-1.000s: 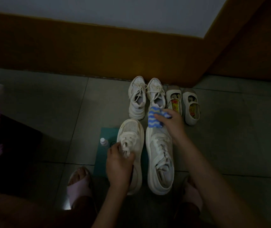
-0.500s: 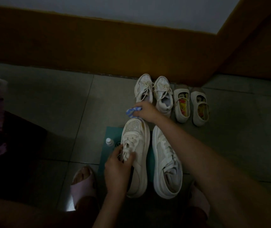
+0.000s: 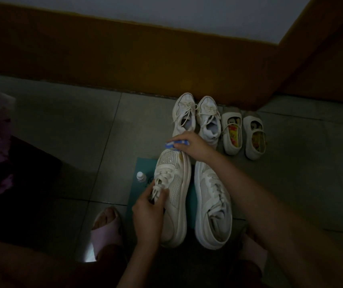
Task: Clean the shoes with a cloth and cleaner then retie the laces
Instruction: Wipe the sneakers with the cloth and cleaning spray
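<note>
The left sneaker (image 3: 176, 188) lies on a teal mat (image 3: 143, 164), toe pointing away, just beside the right sneaker (image 3: 206, 204). It looks light, with a soft perforated upper that would dent under pressure and a thick, stiff sole, so the sole edge or the collar is the surer place to hold it. The left hand (image 3: 147, 213) steadies it at the throat, fingers curled and pinching the loose laces (image 3: 162, 183). The right hand (image 3: 193, 146) grips a bunched blue-and-white cloth (image 3: 174, 144) against the toe; the limp cloth needs that bunching to rub firmly. A small cleaner bottle (image 3: 140, 176) stands on the mat's left. Beyond, white trainers (image 3: 195, 115) and strapped children's shoes (image 3: 243, 134) line the wall
</note>
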{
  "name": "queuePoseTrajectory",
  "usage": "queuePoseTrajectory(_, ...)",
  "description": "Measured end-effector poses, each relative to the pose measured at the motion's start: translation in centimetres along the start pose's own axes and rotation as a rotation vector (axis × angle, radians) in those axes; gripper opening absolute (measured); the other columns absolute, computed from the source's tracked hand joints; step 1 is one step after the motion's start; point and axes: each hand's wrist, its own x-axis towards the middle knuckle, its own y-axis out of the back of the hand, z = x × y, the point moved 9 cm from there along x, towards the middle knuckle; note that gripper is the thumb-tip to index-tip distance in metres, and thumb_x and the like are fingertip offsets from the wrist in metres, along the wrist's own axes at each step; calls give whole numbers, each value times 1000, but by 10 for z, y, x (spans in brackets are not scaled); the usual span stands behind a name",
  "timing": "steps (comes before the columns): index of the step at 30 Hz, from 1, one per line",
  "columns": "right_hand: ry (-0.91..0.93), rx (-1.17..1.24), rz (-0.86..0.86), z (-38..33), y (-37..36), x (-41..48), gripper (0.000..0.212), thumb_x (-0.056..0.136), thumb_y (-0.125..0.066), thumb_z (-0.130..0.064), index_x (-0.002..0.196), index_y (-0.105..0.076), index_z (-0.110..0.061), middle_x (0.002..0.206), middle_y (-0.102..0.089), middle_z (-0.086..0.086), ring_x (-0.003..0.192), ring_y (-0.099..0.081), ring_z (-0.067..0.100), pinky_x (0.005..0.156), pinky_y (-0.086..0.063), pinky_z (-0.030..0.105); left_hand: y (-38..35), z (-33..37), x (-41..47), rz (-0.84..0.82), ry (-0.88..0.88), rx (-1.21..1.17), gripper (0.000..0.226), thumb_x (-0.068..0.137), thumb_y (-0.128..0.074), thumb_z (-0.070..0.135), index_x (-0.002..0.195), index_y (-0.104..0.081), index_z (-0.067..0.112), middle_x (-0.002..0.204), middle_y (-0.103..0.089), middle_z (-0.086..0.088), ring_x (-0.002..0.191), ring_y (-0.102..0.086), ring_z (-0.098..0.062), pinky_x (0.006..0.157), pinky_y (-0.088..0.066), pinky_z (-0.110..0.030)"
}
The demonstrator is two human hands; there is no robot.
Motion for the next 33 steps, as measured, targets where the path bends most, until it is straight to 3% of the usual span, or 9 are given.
queuePoseTrajectory(4,-17,66,184,13,3,-17,25,91,-54,-3,114,-65,-1,102,-56,18,102,-55,33,85,-40,29,-3,-2,1,-4,-9,19,35,82,-67,32,116,-66,22,105,-71,8,97,-63,-4,81,-46,-20)
queuePoseTrajectory(6,-26,152,272,17,1,-27,26,91,-53,-1,115,-64,-2,102,-51,16,102,-54,32,87,-42,26,-2,-4,3,0,-11,21,33,82,-67,34,114,-67,22,103,-71,8,96,-64,-5,81,-47,-22)
queuePoseTrajectory(9,-50,298,403,20,0,-44,27,90,-53,3,115,-62,3,106,-52,15,100,-54,24,75,-42,5,0,-3,4,4,-23,42,31,82,-67,34,110,-68,22,101,-72,6,95,-65,-6,78,-46,-21)
queuePoseTrajectory(15,-135,326,597,31,-14,-76,29,89,-55,-1,115,-65,-6,105,-56,11,96,-54,15,73,-39,3,1,-7,8,7,-24,37,30,81,-66,36,107,-69,22,97,-73,6,93,-66,-8,78,-49,-25)
queuePoseTrajectory(19,-125,310,626,28,-22,-94,30,90,-54,-1,115,-65,-11,101,-55,11,84,-56,11,72,-39,2,1,-10,9,11,-25,37,31,81,-65,39,104,-70,19,91,-74,4,88,-67,-9,76,-52,-29)
queuePoseTrajectory(23,-174,296,580,30,-38,-110,31,91,-54,-4,117,-64,-15,101,-51,6,92,-57,20,83,-48,24,2,-7,8,19,-30,16,27,82,-67,34,105,-70,18,93,-74,4,89,-67,-8,76,-50,-25)
queuePoseTrajectory(27,-204,349,531,27,-46,-125,31,90,-54,-1,111,-66,-20,102,-55,11,90,-59,19,83,-50,29,0,-8,8,-4,-47,14,28,82,-65,35,106,-69,20,96,-73,5,92,-66,-7,81,-52,-30)
queuePoseTrajectory(30,-187,499,450,15,-42,-129,28,89,-55,1,96,-69,-23,89,-66,6,74,-64,5,68,-53,21,1,-11,10,-12,-39,-1,28,83,-65,35,105,-70,19,95,-73,5,92,-67,-7,83,-52,-30)
queuePoseTrajectory(33,-178,531,603,13,1,-117,21,89,-56,1,92,-69,-16,76,-65,1,64,-59,0,61,-47,13,0,-13,9,-26,-27,-14,32,81,-65,40,106,-69,20,95,-73,7,92,-67,-7,83,-53,-30)
